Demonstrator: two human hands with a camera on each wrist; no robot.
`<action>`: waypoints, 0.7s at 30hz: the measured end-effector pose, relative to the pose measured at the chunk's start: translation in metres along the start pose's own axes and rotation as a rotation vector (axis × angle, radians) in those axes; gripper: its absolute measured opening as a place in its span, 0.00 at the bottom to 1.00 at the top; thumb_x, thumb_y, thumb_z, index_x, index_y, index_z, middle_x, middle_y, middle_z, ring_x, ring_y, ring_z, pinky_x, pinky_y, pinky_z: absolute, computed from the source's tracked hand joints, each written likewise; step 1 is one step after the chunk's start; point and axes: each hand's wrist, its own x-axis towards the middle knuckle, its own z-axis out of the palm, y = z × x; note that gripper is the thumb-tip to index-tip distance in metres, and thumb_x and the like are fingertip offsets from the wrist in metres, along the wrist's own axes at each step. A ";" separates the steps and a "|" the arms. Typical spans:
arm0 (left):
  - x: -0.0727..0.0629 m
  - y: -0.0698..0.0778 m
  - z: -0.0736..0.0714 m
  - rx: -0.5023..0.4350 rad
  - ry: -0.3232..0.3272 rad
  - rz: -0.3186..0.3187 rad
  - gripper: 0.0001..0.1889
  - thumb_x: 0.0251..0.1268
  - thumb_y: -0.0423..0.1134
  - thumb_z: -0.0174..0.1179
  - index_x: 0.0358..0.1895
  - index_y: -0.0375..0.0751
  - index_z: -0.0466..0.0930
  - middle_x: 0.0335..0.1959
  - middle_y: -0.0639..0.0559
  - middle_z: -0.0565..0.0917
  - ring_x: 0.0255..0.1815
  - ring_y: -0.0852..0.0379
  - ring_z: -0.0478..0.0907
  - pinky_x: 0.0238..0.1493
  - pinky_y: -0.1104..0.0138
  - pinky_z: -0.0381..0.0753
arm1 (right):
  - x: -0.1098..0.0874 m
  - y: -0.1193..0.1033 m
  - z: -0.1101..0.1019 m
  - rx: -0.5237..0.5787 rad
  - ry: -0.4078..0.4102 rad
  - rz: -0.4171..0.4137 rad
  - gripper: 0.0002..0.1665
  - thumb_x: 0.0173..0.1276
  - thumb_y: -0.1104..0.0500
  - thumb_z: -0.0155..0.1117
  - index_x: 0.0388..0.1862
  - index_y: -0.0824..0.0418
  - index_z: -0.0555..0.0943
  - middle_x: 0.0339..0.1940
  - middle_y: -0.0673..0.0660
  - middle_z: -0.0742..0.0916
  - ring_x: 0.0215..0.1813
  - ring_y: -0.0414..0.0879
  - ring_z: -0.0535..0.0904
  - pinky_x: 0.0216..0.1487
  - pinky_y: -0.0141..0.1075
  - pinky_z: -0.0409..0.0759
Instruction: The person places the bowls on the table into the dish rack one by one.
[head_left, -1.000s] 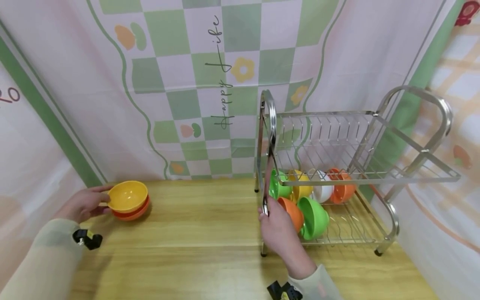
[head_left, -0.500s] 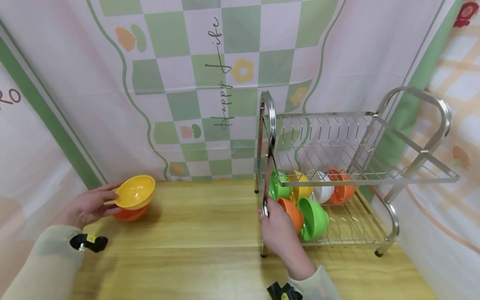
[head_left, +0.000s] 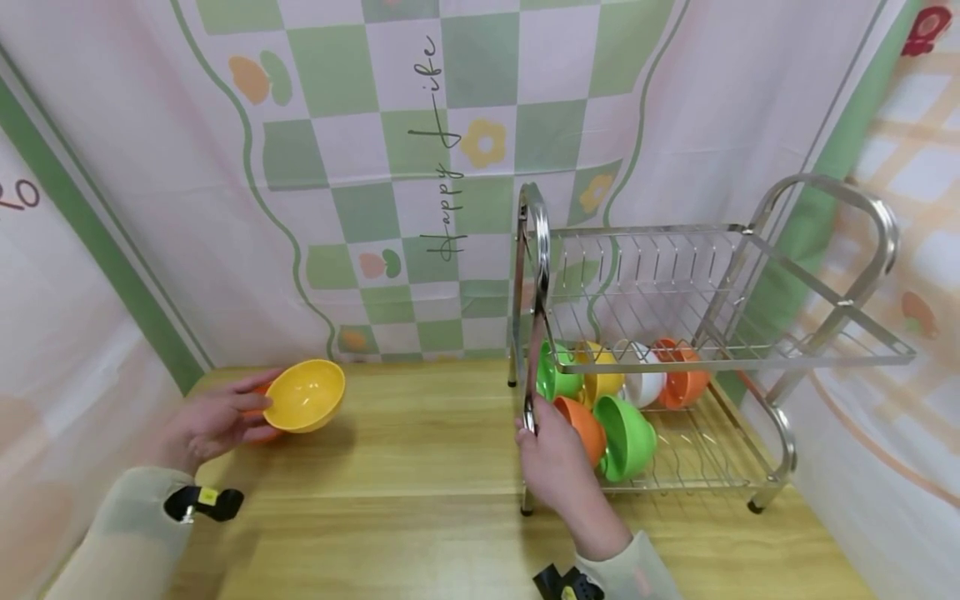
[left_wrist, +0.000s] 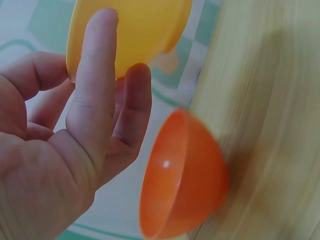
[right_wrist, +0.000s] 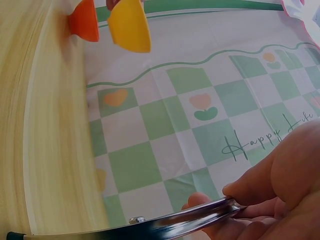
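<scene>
My left hand (head_left: 217, 425) pinches a yellow bowl (head_left: 309, 397) by its near rim, tilted and raised over the table. Behind that hand an orange bowl (left_wrist: 187, 175) stands on the wood, mostly covered in the head view. My right hand (head_left: 558, 454) grips the front left post of a two-tier metal dish rack (head_left: 712, 364), thumb and fingers around the tube. On the rack's lower tier sit a green bowl (head_left: 628, 437) and an orange bowl (head_left: 583, 429) in front. Behind them stand green (head_left: 557, 377), yellow (head_left: 600, 379), white (head_left: 642, 385) and orange bowls (head_left: 682, 382).
The wooden table (head_left: 390, 533) runs up to a checked green and white cloth (head_left: 405, 192) at the back. More cloth hangs at both sides. The rack's upper tier (head_left: 645, 292) has wire dividers, and its arched side handle (head_left: 862, 200) rises at the right.
My left hand has lifted the yellow bowl off the orange one and moved it to the right. The orange bowl stays behind on the table. My right hand keeps its place on the rack.
</scene>
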 end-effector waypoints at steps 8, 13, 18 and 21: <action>-0.001 -0.012 0.029 0.051 -0.023 0.009 0.32 0.72 0.26 0.54 0.77 0.45 0.61 0.56 0.43 0.76 0.47 0.46 0.82 0.51 0.52 0.84 | 0.000 0.002 0.000 -0.018 0.008 -0.016 0.20 0.75 0.63 0.57 0.65 0.64 0.73 0.57 0.62 0.82 0.41 0.52 0.78 0.33 0.39 0.80; -0.003 -0.020 0.047 0.076 -0.094 0.038 0.36 0.72 0.27 0.54 0.80 0.38 0.50 0.53 0.42 0.80 0.45 0.45 0.83 0.48 0.53 0.85 | 0.000 0.002 0.000 -0.021 0.008 -0.017 0.22 0.76 0.63 0.57 0.66 0.64 0.72 0.58 0.62 0.82 0.41 0.52 0.78 0.33 0.38 0.80; -0.007 -0.029 0.071 0.127 -0.093 0.045 0.36 0.71 0.27 0.54 0.79 0.35 0.51 0.53 0.38 0.80 0.46 0.43 0.83 0.47 0.52 0.85 | 0.000 0.002 0.000 -0.011 0.003 -0.011 0.22 0.76 0.63 0.56 0.66 0.64 0.72 0.54 0.62 0.83 0.35 0.50 0.77 0.29 0.39 0.79; -0.009 -0.035 0.086 0.151 -0.092 0.045 0.35 0.70 0.27 0.55 0.78 0.35 0.54 0.56 0.36 0.77 0.48 0.42 0.82 0.47 0.50 0.85 | 0.001 0.002 -0.001 -0.001 -0.001 -0.005 0.22 0.76 0.63 0.56 0.66 0.65 0.72 0.54 0.62 0.83 0.34 0.50 0.76 0.28 0.39 0.79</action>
